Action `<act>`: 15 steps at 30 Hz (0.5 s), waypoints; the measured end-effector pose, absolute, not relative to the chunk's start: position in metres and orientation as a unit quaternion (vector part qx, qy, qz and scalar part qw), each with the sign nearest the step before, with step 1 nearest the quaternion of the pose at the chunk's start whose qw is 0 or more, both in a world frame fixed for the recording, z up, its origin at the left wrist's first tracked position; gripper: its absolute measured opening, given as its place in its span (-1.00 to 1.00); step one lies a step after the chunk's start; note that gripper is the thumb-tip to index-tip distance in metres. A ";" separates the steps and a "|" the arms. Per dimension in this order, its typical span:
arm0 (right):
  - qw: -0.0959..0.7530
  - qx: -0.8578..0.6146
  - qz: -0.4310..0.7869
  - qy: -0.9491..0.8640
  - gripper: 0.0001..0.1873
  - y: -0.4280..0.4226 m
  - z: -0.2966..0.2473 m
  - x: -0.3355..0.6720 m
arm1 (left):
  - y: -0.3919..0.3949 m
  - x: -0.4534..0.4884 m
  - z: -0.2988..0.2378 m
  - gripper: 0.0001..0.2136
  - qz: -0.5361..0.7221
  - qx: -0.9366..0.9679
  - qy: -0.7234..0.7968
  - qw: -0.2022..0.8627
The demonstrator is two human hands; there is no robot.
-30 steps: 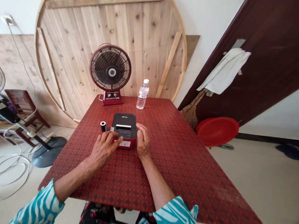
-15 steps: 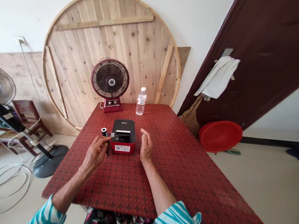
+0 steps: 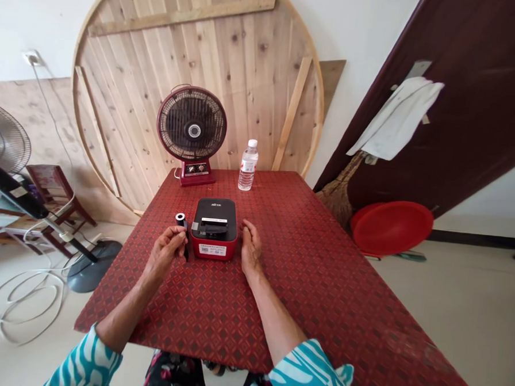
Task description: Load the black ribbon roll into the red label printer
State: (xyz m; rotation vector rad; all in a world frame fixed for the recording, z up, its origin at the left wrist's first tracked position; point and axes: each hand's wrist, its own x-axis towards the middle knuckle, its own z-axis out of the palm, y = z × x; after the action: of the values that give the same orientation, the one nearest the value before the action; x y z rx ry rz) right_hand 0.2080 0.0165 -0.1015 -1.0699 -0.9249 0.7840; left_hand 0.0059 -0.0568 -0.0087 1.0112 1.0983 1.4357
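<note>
A small red and black printer (image 3: pixel 215 211) sits on the table, with a white label on its red near side and a dark slot cover on top. Just left of it is a dark paper roll (image 3: pixel 180 218) with a white end, partly hidden behind my left hand. My left hand (image 3: pixel 164 251) has thumb and fingertips drawn together in a pinch beside the roll; whatever is between them, if anything, is too small to make out. My right hand (image 3: pixel 251 250) rests at the printer's right side, fingers loosely extended and slightly bent, holding nothing.
A red table fan (image 3: pixel 193 131) and a water bottle (image 3: pixel 248 166) stand at the far edge of the patterned red table (image 3: pixel 321 300). Behind leans a round wooden tabletop (image 3: pixel 229 70). On the floor are a standing fan (image 3: pixel 92 265), coiled white cable and a red basin (image 3: pixel 391 226).
My left index finger, stretched to the printer's left edge before, has drawn back into a pinch near the roll. My right hand stays beside the printer. The camera view has shifted slightly.
</note>
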 end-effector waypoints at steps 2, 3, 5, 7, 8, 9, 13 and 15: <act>0.684 -0.482 0.353 -0.418 -0.59 0.017 -0.103 0.208 | -0.057 0.010 -0.015 -0.63 0.612 0.439 0.458 0.472; 0.683 -0.483 0.352 -0.420 -0.59 0.017 -0.103 0.208 | -0.057 0.011 -0.018 -0.63 0.616 0.446 0.459 0.459; 0.683 -0.484 0.350 -0.420 -0.59 0.018 -0.104 0.208 | -0.057 0.011 -0.021 -0.63 0.617 0.454 0.462 0.446; 0.682 -0.486 0.354 -0.416 -0.58 0.018 -0.104 0.208 | -0.056 0.009 -0.020 -0.62 0.617 0.451 0.466 0.445; 0.679 -0.488 0.357 -0.415 -0.58 0.018 -0.104 0.208 | -0.055 0.008 -0.018 -0.62 0.618 0.448 0.468 0.445; 0.676 -0.490 0.360 -0.416 -0.58 0.018 -0.104 0.208 | -0.054 0.006 -0.015 -0.62 0.618 0.445 0.471 0.444; 0.668 -0.494 0.355 -0.429 -0.57 0.017 -0.103 0.210 | -0.039 0.001 0.002 -0.64 0.567 0.473 0.494 0.460; 0.669 -0.496 0.353 -0.427 -0.57 0.017 -0.102 0.211 | -0.028 0.000 0.009 -0.68 0.511 0.498 0.506 0.484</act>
State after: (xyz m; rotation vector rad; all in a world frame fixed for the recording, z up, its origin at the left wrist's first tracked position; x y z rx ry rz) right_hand 0.2112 0.0167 -0.1024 -1.1175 -0.9628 0.7956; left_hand -0.0001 -0.0284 0.0090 1.2128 1.2336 1.2456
